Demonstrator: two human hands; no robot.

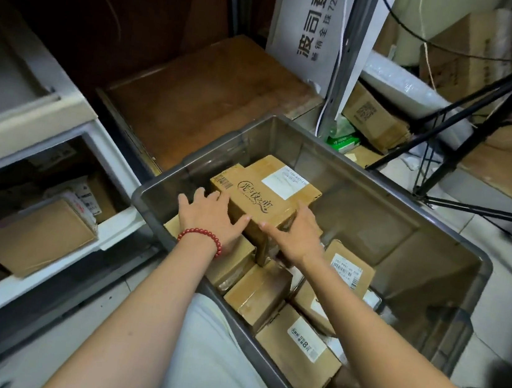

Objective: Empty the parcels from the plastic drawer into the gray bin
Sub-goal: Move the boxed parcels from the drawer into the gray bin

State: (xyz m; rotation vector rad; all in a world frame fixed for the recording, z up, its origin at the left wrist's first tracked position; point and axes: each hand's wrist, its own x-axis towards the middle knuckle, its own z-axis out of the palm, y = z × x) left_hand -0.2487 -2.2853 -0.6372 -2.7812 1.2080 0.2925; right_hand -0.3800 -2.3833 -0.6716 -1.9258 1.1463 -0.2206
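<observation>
Both of our hands are pressing on one brown cardboard parcel with a white label and dark printed script, the left hand flat against its near left corner, the right hand cupping its near right edge. Our grip is grasping it from two sides with spread fingers, neither hand released. We are holding it this way, we judge, to steady it as it settles on the heap, since it is sitting high on smaller boxes and could tip.

We are keeping the parcel inside the translucent gray plastic bin, toward its far left part, resting on other brown cardboard parcels that are filling the near side. The far right part of the bin is showing bare floor.

At the left, the white plastic drawer is standing pulled open, and we are seeing at least one more brown cardboard box lying in it, so the emptying is not yet finished.
</observation>
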